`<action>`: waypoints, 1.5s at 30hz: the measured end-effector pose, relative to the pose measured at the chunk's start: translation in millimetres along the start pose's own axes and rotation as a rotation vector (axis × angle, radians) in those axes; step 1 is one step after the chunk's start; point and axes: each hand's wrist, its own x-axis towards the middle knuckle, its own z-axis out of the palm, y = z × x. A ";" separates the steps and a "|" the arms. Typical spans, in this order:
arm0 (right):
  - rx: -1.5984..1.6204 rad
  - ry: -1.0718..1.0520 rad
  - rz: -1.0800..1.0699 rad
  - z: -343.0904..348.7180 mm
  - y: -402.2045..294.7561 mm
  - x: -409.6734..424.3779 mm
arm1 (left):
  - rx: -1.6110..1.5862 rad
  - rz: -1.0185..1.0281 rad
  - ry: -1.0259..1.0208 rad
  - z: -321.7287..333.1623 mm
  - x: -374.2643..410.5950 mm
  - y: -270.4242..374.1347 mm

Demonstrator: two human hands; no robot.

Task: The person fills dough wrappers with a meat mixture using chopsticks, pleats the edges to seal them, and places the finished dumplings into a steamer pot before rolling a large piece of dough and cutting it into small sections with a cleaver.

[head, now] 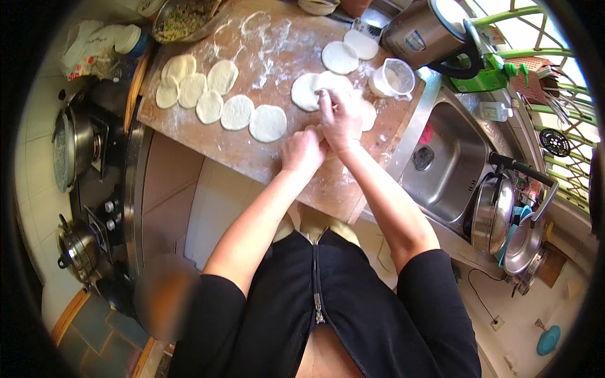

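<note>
My left hand is curled low over the floured wooden board, touching my right hand. The fingers of my right hand are bent, with the fingertips over a cluster of pale dough rounds. What either hand holds is hidden beneath the fingers. Two more dough rounds overlap at the board's upper right. On the left lie several flat dough rounds, some overlapping. A clear plastic measuring cup with white contents stands to the right of my right hand.
A metal bowl of chopped filling sits at the upper left. An electric kettle and a green bottle stand at the upper right. The steel sink adjoins the board's right side. Pots and a gas stove are to the left.
</note>
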 end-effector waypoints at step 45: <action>0.387 -0.770 0.686 -64.2 -18.7 -64.8 | -0.485 0.379 0.161 -6.7 -75.8 -54.9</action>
